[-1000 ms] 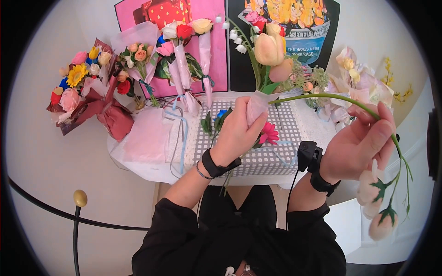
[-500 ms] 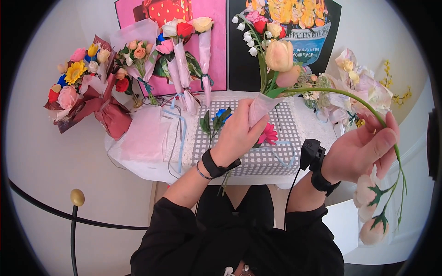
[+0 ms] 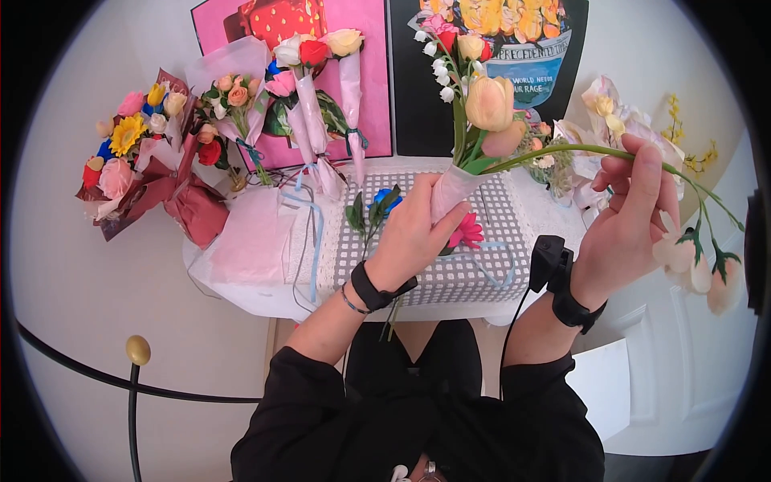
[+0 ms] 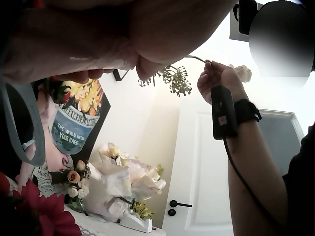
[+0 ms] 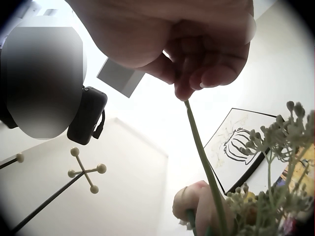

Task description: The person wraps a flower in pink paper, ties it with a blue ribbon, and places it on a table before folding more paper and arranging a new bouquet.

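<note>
My left hand (image 3: pixel 414 233) grips a small bouquet by its pale pink paper wrap (image 3: pixel 454 191) above the middle of the table. Out of the wrap rise peach tulips (image 3: pixel 490 103), white lily-of-the-valley bells (image 3: pixel 440 71) and a cream rose (image 3: pixel 471 46). A long green stem (image 3: pixel 554 151) arches from the wrap's mouth to the right. My right hand (image 3: pixel 630 225) pinches this stem between thumb and fingertips, near where it branches; cream flower heads (image 3: pixel 683 261) droop beyond it. In the right wrist view the fingertips meet on the stem (image 5: pixel 201 147).
A blue flower (image 3: pixel 387 201) and a pink flower (image 3: pixel 466 231) lie on the checked cloth (image 3: pixel 506 277). Pink paper sheets (image 3: pixel 245 249) and blue ribbon lie at left. Wrapped bouquets (image 3: pixel 193 201) stand along the back left, a cream-wrapped one (image 3: pixel 614 128) at back right.
My right hand has risen, its fingers straighter, and the stem bends less. The drooping cream flowers have swung up and to the right. The bouquet in my left hand has shifted slightly right and tilted.
</note>
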Available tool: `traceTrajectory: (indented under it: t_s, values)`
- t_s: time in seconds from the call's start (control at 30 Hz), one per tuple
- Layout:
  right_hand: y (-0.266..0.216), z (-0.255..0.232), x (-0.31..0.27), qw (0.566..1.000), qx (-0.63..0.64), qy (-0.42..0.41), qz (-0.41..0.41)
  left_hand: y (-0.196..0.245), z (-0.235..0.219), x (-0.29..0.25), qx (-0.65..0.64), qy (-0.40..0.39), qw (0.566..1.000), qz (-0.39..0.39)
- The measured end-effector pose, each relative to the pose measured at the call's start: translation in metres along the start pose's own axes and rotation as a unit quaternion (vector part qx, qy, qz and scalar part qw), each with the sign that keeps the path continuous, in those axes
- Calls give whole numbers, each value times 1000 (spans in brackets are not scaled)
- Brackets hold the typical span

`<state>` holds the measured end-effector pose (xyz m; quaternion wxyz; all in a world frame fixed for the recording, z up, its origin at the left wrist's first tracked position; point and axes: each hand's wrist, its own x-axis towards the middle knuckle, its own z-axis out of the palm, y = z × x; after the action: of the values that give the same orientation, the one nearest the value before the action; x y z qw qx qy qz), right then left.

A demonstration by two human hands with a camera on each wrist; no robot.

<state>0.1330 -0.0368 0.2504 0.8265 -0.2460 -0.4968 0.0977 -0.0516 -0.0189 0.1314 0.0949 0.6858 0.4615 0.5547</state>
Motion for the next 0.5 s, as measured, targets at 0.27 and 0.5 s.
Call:
traceTrajectory:
  t_s: [0.27, 0.5]
  values:
    - [7, 7, -14, 991, -98, -83, 42, 2, 0, -1, -5, 0, 1000, -14]
    - [4, 5, -24, 994, -54, -44, 87, -9, 2, -1, 4, 16, 1000, -11]
